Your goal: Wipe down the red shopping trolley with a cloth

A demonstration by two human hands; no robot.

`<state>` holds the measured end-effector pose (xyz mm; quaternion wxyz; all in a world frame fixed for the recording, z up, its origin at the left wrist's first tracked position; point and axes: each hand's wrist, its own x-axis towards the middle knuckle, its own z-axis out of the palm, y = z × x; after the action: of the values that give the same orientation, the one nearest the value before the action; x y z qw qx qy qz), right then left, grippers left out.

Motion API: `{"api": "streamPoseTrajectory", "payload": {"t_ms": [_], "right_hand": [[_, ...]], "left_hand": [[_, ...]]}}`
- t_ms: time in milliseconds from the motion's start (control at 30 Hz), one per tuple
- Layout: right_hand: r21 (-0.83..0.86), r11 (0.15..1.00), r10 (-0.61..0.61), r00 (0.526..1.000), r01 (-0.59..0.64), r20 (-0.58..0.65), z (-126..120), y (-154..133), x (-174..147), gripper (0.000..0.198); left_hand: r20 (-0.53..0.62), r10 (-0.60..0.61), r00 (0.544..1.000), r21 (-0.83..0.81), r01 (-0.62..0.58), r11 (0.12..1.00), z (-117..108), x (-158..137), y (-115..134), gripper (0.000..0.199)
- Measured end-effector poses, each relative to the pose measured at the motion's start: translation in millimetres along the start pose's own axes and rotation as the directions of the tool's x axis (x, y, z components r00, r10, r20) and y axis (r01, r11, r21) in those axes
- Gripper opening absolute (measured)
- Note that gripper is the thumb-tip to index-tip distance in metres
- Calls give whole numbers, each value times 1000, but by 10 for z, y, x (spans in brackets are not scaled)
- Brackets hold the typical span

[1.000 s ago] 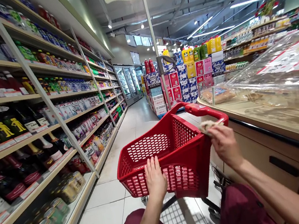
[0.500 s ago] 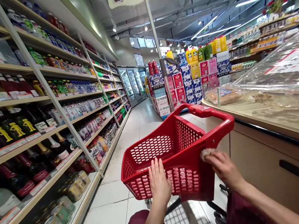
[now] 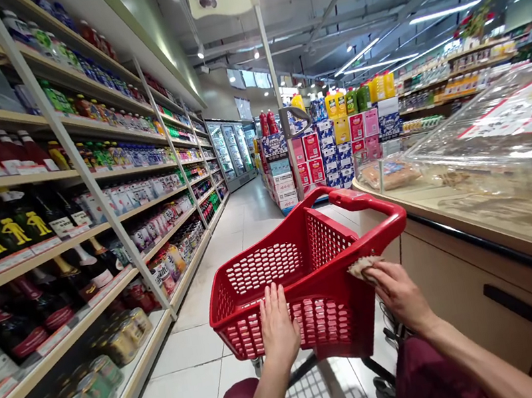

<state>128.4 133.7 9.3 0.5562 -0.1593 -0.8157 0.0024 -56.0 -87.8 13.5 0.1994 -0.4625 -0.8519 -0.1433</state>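
A red plastic shopping cart (image 3: 337,312) stands sideways before me, its basket wall pierced with holes. My left hand (image 3: 280,328) lies flat against the near side wall, fingers stretched out and together over the rim. In my right hand (image 3: 402,292) is a crumpled pale cloth (image 3: 364,267), pinched in the fingers and pressed to the cart's side just below the handle (image 3: 372,202). The basket's inside shows no goods in the part I can see. Part of the cloth is hidden by my fingers.
Shelves (image 3: 148,251) of bottles and cans run along the left. On the right is a wooden counter (image 3: 459,269) with clear covers over packaged food. Stacked drink boxes (image 3: 311,148) and a pole (image 3: 272,70) stand behind the cart. Tiled floor (image 3: 189,352) lies between shelves and cart.
My right hand and the cloth have moved slightly up along the cart's side, and more of the cloth shows. My left hand stays on the wall. The view has shifted a little.
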Motion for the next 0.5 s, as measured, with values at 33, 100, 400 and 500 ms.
{"api": "streamPoseTrajectory", "payload": {"t_ms": [33, 100, 400, 500], "right_hand": [[0, 1000, 2, 1000, -2, -25, -26, 16, 41, 26], [-33, 997, 58, 986, -64, -159, -77, 62, 188, 27], [11, 990, -144, 984, 144, 105, 126, -196, -156, 29], [-1, 997, -73, 996, 73, -45, 124, -253, 31, 29]], "left_hand": [[3, 0, 1000, 1, 0, 1000, -2, 2, -3, 68], [7, -6, 1000, 6, 6, 1000, -4, 2, 1, 67], [46, -13, 999, 7, 13, 1000, 1, 17, 27, 70], [33, -17, 999, 2, 17, 1000, 6, 22, 34, 71]]}}
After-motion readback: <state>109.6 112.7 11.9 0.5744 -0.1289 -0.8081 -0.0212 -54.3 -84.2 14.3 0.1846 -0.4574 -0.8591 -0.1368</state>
